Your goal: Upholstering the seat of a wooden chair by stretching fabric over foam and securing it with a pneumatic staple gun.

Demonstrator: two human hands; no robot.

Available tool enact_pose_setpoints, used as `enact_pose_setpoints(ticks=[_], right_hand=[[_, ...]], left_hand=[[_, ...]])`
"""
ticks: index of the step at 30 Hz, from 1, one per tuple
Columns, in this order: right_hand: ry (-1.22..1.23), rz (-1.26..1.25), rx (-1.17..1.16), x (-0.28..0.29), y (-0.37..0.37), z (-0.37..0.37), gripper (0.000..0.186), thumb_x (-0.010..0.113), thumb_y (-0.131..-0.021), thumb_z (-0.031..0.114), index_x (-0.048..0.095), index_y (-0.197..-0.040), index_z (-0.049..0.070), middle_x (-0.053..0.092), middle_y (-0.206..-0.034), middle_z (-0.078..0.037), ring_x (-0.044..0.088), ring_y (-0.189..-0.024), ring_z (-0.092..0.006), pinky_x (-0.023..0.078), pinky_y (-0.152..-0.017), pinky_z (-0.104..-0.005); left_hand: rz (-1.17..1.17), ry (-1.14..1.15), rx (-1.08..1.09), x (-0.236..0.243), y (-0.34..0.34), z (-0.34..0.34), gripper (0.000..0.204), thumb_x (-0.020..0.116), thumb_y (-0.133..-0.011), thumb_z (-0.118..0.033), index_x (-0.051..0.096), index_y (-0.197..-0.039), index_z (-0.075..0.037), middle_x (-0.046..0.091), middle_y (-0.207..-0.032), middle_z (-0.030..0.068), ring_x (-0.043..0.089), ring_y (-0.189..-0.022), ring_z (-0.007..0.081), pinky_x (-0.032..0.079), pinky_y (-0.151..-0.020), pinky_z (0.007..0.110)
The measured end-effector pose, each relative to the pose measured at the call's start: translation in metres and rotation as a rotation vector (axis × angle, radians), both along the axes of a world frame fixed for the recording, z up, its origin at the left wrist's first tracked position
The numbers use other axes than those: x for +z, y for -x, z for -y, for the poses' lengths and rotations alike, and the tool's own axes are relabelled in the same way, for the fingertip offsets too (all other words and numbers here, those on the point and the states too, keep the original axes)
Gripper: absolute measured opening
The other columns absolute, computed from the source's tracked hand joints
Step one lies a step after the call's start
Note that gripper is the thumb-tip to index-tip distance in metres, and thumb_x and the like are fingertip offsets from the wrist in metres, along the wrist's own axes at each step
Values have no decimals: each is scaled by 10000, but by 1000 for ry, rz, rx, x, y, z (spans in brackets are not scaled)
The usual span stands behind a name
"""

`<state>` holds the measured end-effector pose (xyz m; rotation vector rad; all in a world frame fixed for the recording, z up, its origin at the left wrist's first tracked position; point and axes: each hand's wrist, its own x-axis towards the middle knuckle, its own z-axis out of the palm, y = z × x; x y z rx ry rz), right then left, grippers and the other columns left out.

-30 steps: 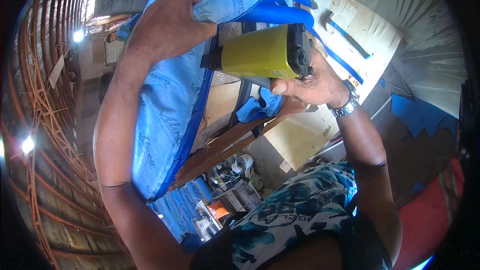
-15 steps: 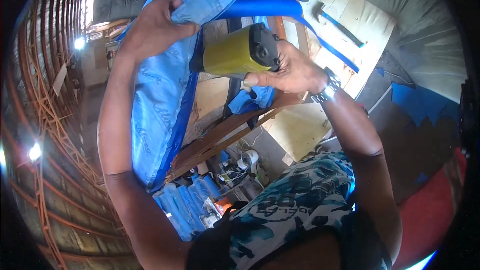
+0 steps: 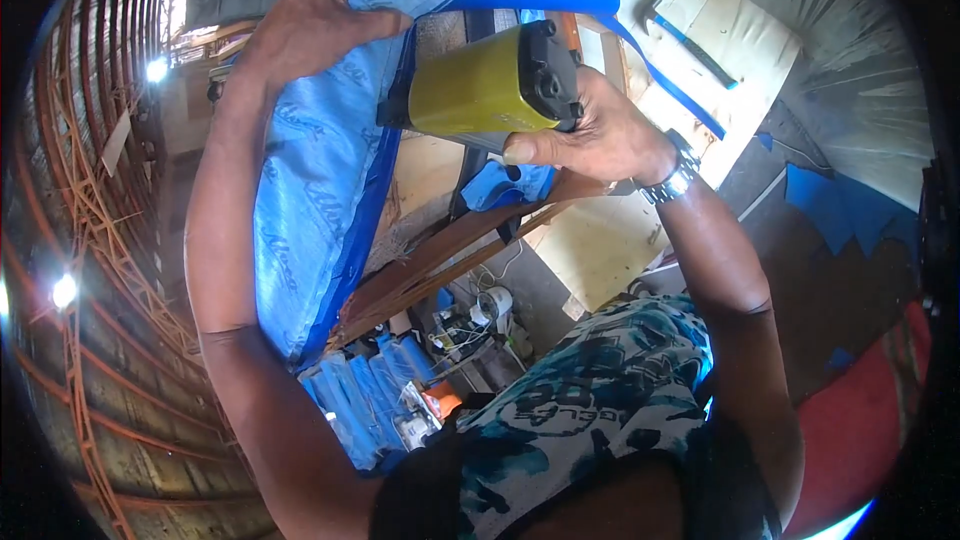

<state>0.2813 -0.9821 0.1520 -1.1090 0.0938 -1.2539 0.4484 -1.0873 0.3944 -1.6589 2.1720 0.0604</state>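
My left hand (image 3: 325,20) pinches the edge of a light blue printed fabric (image 3: 315,160), thumb on one side and fingers on the other. This fabric drapes down along a wooden frame (image 3: 440,270), with a darker blue strip at its edge. In my right hand (image 3: 610,135) is a staple gun (image 3: 480,80) with a yellow-green body and a black end cap. Its black nose points left, beside the fabric's edge; whether it touches is unclear. The fingers behind the tool are mostly hidden.
A hammer (image 3: 690,45) with a blue and black handle lies on a pale board (image 3: 760,40) at the upper right. Blue fabric scraps (image 3: 835,205) lie on the floor at right. Below the frame are folded blue pieces (image 3: 365,395) and a small machine (image 3: 490,310).
The staple gun appears slightly higher and farther right, and my left hand a little higher. The view has shifted slightly. Both hands keep their holds.
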Motion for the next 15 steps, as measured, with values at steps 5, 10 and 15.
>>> enact_pose_setpoints(ticks=[5, 10, 15], right_hand=[[-137, -12, 106, 12, 8, -9, 476, 863, -894, 338, 724, -1231, 33, 778, -1099, -89, 687, -981, -125, 570, -883, -318], [-143, -267, -28, 22, 2, -28, 537, 893, -843, 429, 738, -1132, 4, 752, -984, -102, 695, -891, -153, 569, -741, -314], [-87, -102, -76, 16, -4, -28, 541, 890, -845, 432, 740, -1142, 5, 752, -1021, -128, 694, -903, -173, 568, -770, -341]], left_hand=[[-42, 26, -26, -1, -1, -2, 364, 879, -810, -222, 595, -980, -69, 540, -854, -32, 496, -805, 80, 430, -720, 267], [-94, -31, 2, -1, -6, -1, 356, 881, -820, -199, 591, -981, -70, 560, -860, -27, 509, -805, 81, 447, -734, 275], [-160, -53, -18, 0, -9, 0, 345, 882, -826, -194, 590, -971, -82, 552, -836, -39, 514, -795, 82, 448, -729, 280]])
